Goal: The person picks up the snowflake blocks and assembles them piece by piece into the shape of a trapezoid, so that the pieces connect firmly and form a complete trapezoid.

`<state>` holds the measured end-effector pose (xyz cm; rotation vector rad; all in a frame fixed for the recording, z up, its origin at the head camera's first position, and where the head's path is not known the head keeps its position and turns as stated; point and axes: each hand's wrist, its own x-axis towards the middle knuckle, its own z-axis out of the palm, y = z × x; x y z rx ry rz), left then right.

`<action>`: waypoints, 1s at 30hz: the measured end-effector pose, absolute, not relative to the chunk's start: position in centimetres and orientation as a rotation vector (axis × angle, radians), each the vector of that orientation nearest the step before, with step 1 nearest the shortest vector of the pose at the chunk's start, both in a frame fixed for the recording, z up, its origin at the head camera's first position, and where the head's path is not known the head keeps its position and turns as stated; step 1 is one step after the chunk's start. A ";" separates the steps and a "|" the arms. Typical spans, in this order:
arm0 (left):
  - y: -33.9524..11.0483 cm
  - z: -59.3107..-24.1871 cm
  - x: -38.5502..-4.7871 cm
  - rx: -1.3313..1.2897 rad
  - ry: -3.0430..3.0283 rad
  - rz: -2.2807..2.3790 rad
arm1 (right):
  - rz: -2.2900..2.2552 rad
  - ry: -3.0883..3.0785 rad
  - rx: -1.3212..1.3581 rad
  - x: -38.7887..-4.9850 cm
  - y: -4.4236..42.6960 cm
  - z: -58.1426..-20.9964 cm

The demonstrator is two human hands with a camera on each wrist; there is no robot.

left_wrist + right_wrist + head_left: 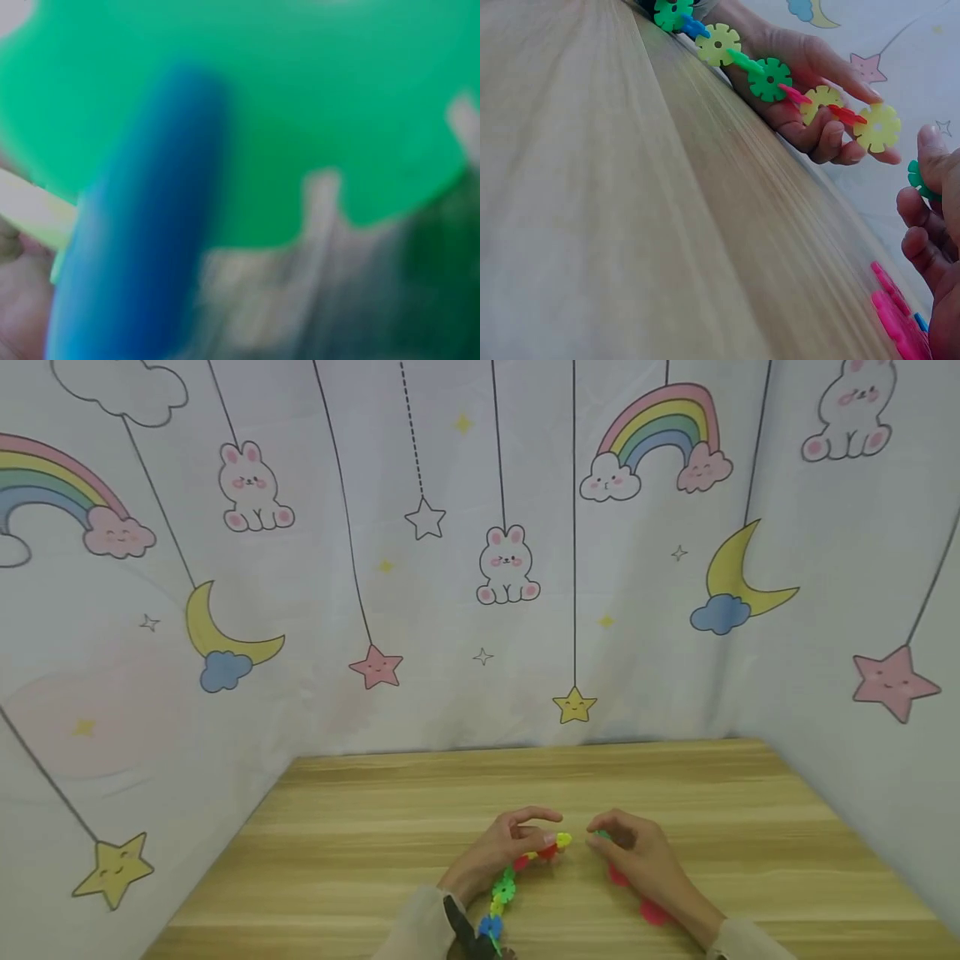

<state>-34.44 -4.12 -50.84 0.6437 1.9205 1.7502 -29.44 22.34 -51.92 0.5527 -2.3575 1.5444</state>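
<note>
A chain of notched plastic discs in green [504,889], blue [491,927], yellow and red runs from the left wrist up to the left hand [498,847]. That hand pinches the chain near its upper end, where a yellow disc [877,128] sticks out past the fingers. Facing it, the right hand [645,856] pinches a single green disc [921,180] between thumb and index finger. A gap separates the green disc from the yellow one. In the left wrist view, a blurred green disc [300,112] and a blue one [150,225] fill most of the picture.
Pink discs [655,912] lie on the wooden table [375,793] under and beside the right forearm, with a bit of blue among them in the right wrist view. A white curtain [300,568] printed with rainbows, rabbits and stars stands behind the table and at both sides.
</note>
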 end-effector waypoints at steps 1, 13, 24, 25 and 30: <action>-4.0 -50.9 -34.5 0.641 1.917 1.752 | 1.564 -2.351 0.548 -29.5 22.2 -51.9; -3.6 -51.2 -34.9 0.626 1.886 1.779 | 1.575 -2.303 0.603 -30.1 21.9 -52.0; -3.8 -51.2 -34.6 0.602 1.900 1.760 | 1.668 -2.248 0.553 -30.9 20.8 -51.9; -3.9 -51.2 -34.6 0.604 1.900 1.762 | 1.671 -2.247 0.566 -30.9 20.8 -51.8; -3.9 -51.0 -34.6 0.615 1.906 1.769 | 1.759 -2.239 0.642 -30.7 20.8 -51.6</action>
